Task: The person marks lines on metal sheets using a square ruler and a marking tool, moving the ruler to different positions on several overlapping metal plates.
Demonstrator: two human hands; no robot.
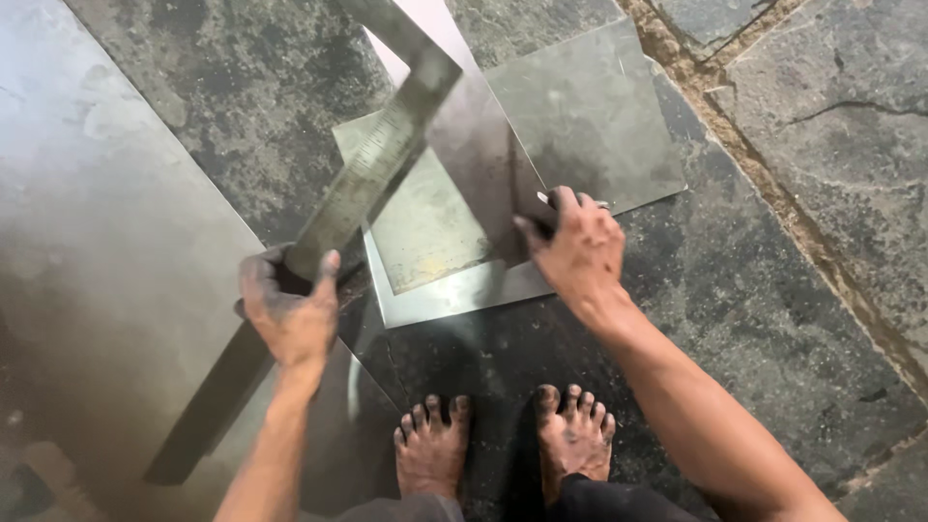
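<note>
My left hand point(288, 311) grips a long steel square ruler point(372, 164), held tilted above the floor; its long arm runs from lower left to upper right, where a shorter arm bends off toward the top. My right hand point(575, 246) holds a small pointed marking tool point(547, 200), its white tip showing by my fingers, and rests on the near edge of a stack of flat metal sheets point(580, 116) lying on the floor. The ruler crosses over the left part of these sheets.
A large grey metal sheet point(106, 242) covers the floor at the left. My bare feet point(503, 445) stand just below the stacked sheets. The dark stone floor point(822, 145) has cracks and a rough mortar joint running diagonally at the right.
</note>
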